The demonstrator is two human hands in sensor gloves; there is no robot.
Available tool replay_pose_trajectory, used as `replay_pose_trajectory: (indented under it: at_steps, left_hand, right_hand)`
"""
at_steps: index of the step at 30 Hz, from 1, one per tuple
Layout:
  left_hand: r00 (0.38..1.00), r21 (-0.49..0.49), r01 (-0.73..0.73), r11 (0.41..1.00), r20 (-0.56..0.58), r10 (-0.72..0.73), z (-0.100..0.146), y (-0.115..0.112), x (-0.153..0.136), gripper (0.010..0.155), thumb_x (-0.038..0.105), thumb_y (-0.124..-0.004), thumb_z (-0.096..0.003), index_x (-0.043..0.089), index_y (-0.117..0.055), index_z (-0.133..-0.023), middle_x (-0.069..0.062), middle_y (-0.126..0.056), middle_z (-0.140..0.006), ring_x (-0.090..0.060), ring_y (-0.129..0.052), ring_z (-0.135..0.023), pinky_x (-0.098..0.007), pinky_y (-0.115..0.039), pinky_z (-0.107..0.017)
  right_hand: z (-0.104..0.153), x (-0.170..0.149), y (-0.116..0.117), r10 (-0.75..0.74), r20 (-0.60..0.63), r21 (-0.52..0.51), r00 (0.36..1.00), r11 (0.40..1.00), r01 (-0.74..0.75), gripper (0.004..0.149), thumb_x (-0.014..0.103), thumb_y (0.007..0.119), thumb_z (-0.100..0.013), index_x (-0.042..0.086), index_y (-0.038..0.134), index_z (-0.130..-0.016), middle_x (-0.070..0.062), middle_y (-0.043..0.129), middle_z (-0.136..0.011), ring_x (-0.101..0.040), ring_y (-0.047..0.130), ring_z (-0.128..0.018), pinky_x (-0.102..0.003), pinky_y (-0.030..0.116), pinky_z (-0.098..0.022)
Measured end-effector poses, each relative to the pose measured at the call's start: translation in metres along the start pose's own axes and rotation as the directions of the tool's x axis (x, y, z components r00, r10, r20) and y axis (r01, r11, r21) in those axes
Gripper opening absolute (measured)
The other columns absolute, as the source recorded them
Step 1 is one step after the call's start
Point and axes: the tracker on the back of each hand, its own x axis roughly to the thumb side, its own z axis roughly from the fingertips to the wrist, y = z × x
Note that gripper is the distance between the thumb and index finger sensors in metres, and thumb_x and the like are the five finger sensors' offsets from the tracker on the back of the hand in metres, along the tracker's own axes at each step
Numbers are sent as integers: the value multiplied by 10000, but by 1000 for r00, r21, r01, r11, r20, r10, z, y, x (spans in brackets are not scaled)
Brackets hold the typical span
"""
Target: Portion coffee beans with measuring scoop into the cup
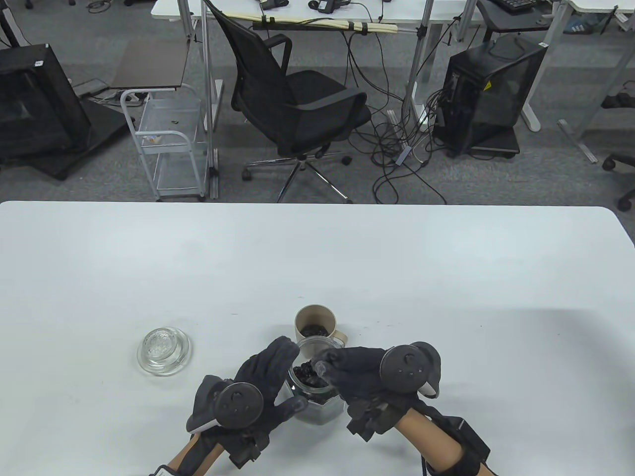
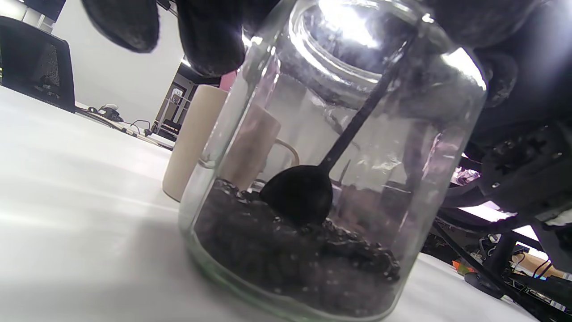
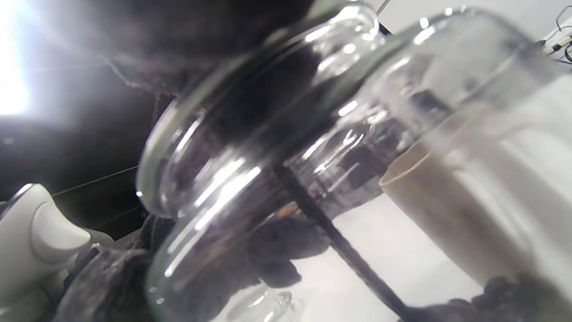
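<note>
Scoop: black measuring scoop (image 2: 298, 194) inside the glass jar, its bowl down among the beans, its thin handle slanting up through the jar mouth.
Jar: clear glass jar (image 1: 317, 396) standing on the white table (image 1: 446, 277) near the front edge, between the two hands; lid off, its lower part filled with dark coffee beans (image 2: 295, 264).
Cup: beige cup (image 1: 316, 323) with a side handle, just behind the jar, upright; a dark heap of beans lies in its bottom.
Right hand: right hand (image 1: 364, 379) over the jar mouth, fingers curled and pinching the top of the scoop handle.
Left hand: left hand (image 1: 260, 384) wrapped round the jar's left side, fingers curved against the glass.
Lid: glass lid (image 1: 163, 351) lying on the table well to the left of the jar, apart from both hands.
</note>
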Motion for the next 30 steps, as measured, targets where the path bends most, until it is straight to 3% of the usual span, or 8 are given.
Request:
replay_pose_trajectory:
  at_steps: [20,26,30]
  left_hand:
    - [1000,8,22,1000,12,-22,-1,-1,1,942,758,-540,-504,199,-120,-1134,-136,-265,-1244,-361,-630,-1102,-643,-575,-766]
    - [1000,8,23,1000,12,-23,-1,-1,1,941,759,-539,-504,200,-119,-1133,-136,-265,-1243,-357,-629,-1103,-642,-574,-768]
    - [1000,7,24,1000,13,-24,-1,-1,2,942,760,-540,-503,200,-120,-1134,-135,-266,-1243,-359,-630,-1102,-641,-576,-767]
  right_hand:
    - [0,-9,-1,-131,-156,-11,979,991,131,428,429,831,-502,68,981,-677,-144,1060,-321,50,932,-51,-143,813,-4]
    - [0,-17,-2,-245,-229,-37,942,969,243,431,427,829,-506,62,975,-681,-149,1053,-319,37,950,-49,-148,821,-6]
    - [3,-26,-2,-387,-299,-93,873,922,377,430,419,828,-508,52,972,-681,-162,1044,-317,24,963,-53,-152,826,-9]
